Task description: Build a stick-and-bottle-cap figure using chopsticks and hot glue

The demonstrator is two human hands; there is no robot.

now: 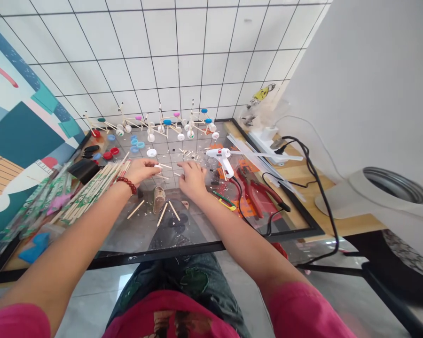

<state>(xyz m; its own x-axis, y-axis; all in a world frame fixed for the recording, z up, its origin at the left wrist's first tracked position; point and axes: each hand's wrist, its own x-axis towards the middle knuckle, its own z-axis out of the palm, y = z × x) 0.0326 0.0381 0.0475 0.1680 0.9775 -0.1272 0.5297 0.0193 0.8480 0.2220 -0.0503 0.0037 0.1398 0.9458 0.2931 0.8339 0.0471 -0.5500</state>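
Gripping a thin stick (166,166) near its left end, my left hand (143,171) stands left of the white glue gun (221,157). A small white piece (157,166) shows at the pinch; its form is too small to determine. The thin stick's long axis runs roughly crosswise, its free end directed toward the glue gun. My right hand (193,180) is the nearer of the two to the glue gun, just left of it and on my side, back upward, fingers partly spread. A second stick (176,174) shows at its fingertips; whether they are closed on it I cannot tell. Finding: the thin stick's free end lies left of the glue gun, between my hands, pointing at my right fingertips but apart from them. Wheeled stick frames (190,134) stand left of the glue gun, farther from me.
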